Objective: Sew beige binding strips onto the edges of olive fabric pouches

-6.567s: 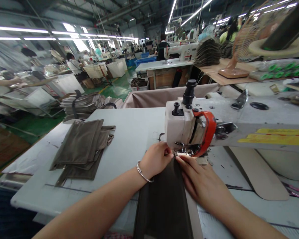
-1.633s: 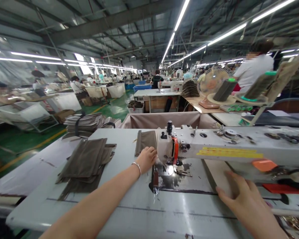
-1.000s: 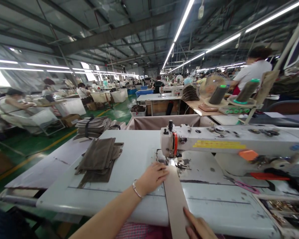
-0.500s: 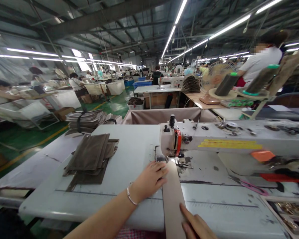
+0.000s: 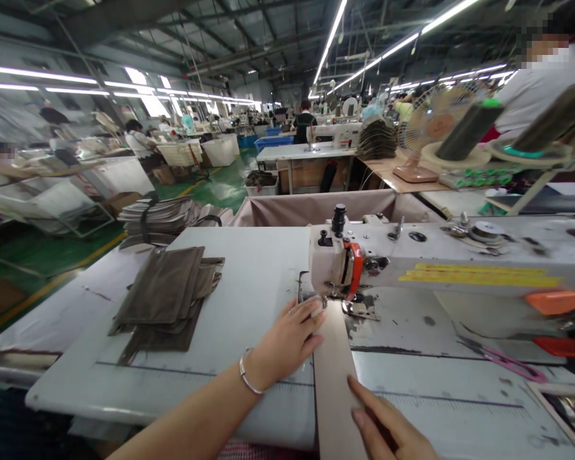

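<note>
At the far left of the white tabletop (image 5: 249, 268) lies a loose stack of dark olive fabric pieces (image 5: 165, 297), well apart from the hands. Moving right, the left hand (image 5: 287, 335), a silver bracelet (image 5: 246, 378) on its wrist, lies flat with fingers (image 5: 311, 312) spread, palm down, pressing the left edge of a long tan strap (image 5: 335, 370) near the needle of the sewing machine (image 5: 345, 265). The strap runs from under the machine's head straight back toward the person and off the near edge of the tabletop. Half a second ago the left hand sat slightly lower; it has since slid forward so its fingertips nearly touch the presser foot, and a second and a half ago no strap lay here at all, only a dark piece behind the needle. This suggests the strap has just been laid in place and is being lined up under the foot. At the lower right, the right hand (image 5: 388, 428) rests on the strap's near end, fingers extended and close together, holding it flat rather than pinching. Further right, pink-handled scissors (image 5: 508, 364) lie on the machine bed.
</note>
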{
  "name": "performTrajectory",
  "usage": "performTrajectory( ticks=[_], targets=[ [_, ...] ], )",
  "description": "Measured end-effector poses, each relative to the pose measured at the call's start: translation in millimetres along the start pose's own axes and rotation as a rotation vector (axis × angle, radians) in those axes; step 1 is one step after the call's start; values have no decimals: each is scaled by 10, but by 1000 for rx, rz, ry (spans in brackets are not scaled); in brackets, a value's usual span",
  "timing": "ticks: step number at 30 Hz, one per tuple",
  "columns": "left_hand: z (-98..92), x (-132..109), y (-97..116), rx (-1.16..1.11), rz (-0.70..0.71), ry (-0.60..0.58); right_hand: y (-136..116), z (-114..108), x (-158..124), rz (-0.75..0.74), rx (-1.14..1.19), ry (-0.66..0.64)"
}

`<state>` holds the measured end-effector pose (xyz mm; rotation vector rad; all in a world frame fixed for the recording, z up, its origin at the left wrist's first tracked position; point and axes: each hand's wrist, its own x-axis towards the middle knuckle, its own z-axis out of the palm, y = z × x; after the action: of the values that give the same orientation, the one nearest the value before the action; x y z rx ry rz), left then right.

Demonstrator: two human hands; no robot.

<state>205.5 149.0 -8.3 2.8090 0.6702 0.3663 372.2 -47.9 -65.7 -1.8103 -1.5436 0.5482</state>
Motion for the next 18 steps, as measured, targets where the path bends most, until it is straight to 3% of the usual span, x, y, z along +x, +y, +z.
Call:
performTrajectory(
  ticks=[7, 10, 13, 15, 18],
  targets=[
    [10, 6, 19, -39, 2, 29, -25, -162, 118, -196, -203, -56],
    [-12, 1, 72, -22, 9, 30, -73, -252, 366, -318, -333, -11],
    [-193, -89, -11, 44, 14, -14, -40, -241, 685, -469, -418, 93],
    [-435, -252, -202, 166, -146, 10, 38, -182, 840, -563, -467, 131],
    [-869, -632, -640, 369, -540, 141, 184, -102, 929, -648, -552, 145]
  ],
)
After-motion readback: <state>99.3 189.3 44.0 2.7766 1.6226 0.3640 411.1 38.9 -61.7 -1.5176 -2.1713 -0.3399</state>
